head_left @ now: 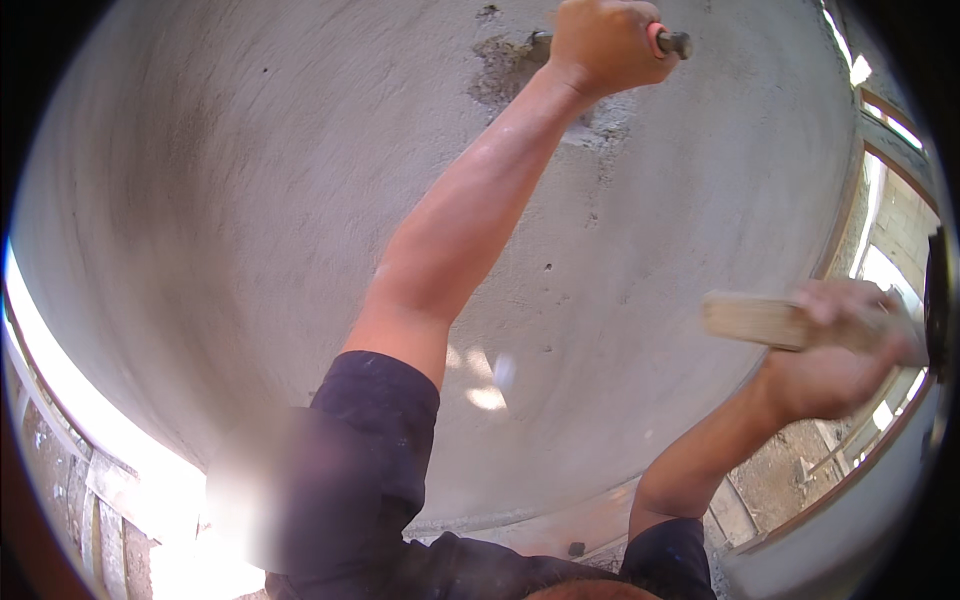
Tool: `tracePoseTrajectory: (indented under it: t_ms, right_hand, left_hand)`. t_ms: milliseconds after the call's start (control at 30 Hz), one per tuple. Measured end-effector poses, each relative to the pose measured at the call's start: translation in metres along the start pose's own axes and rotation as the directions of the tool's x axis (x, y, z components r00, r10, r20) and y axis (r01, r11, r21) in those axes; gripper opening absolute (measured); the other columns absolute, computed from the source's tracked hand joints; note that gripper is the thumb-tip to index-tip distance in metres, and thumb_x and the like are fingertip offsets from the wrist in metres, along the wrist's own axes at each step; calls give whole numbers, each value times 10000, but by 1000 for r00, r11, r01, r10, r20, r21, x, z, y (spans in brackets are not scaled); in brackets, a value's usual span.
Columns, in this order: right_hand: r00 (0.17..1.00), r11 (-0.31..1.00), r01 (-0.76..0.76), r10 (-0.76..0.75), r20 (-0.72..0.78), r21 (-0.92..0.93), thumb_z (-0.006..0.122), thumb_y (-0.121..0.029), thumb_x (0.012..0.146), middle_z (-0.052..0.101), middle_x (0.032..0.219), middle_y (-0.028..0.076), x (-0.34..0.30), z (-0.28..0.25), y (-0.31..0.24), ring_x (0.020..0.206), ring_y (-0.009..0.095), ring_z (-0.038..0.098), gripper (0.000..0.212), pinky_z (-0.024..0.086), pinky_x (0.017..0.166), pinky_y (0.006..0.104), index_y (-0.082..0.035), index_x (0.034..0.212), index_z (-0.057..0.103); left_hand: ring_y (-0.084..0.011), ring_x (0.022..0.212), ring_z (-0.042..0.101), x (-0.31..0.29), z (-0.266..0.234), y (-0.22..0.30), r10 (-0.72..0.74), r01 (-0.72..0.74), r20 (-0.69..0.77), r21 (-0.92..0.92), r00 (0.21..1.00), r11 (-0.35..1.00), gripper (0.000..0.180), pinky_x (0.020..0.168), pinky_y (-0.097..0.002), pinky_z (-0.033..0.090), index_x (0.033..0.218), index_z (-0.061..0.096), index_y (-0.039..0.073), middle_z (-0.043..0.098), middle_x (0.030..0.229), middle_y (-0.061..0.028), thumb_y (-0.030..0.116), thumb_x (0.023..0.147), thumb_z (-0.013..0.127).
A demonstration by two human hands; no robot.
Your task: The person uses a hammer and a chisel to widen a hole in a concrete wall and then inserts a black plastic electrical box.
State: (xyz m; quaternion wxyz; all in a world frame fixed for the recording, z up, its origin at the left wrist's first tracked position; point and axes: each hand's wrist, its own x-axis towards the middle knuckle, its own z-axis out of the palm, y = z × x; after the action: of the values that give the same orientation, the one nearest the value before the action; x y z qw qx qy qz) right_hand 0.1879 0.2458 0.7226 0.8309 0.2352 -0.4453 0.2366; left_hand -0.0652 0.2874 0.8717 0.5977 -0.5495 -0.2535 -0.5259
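Observation:
High up at a grey plastered wall [330, 190], my left hand [608, 48] is wrapped round a chisel [678, 45]. Its metal butt sticks out to the right past a pinkish-red collar, and its other end points left at a rough broken hole [505, 72] in the plaster. Part of that hole lies hidden behind my hand and wrist. Out to the right, my right hand [840, 350], smeared by motion, grips a hammer by its wooden handle [755, 320]. The dark hammer head [936, 300] is at the picture's right rim, apart from the chisel.
A wood-framed opening [895, 170] runs along the wall's right side. Wooden boards [110, 530] lie at the lower left beside bright sunlight. A small dark lump [576, 549] rests near the wall's foot. A pale blurred fleck [504, 370] shows in front of the wall.

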Motion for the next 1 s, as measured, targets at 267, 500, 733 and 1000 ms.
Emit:
tracePoseTrajectory:
  t_ms: [267,500,733,1000]
  right_hand:
    - [798,769,-427,568,203,-475,594,-210,1038,563,695,68,-30,15,55,503,123,535,185,460,446,261,-40,996,536]
    - [834,824,467,-289,470,-321,640,-199,979,610,747,81,34,-26,13,602,165,593,188,499,508,293,-26,963,571]
    - [870,796,-393,484,93,-461,617,-249,1001,580,729,59,-25,23,26,571,177,587,242,524,542,319,-39,882,610]
    - [958,725,-80,246,148,-684,573,-314,1047,546,671,41,-10,-3,37,484,111,515,316,463,442,260,-3,1102,557]
  left_hand:
    - [-320,504,601,-7,2,-29,84,-70,-78,159,993,985,185,467,-404,480,559,632,147,606,565,-84,274,693,625]
    - [-332,538,629,3,12,-2,-65,67,-23,88,998,994,251,517,-429,514,550,637,145,613,560,-94,298,746,604]
    - [-328,544,632,-9,5,-39,-10,14,-35,137,999,991,249,520,-425,516,559,646,152,619,566,-91,298,754,596]
    - [-386,625,657,-17,1,-24,42,-42,6,-5,999,999,265,587,-479,530,631,661,75,656,664,-171,253,821,609]
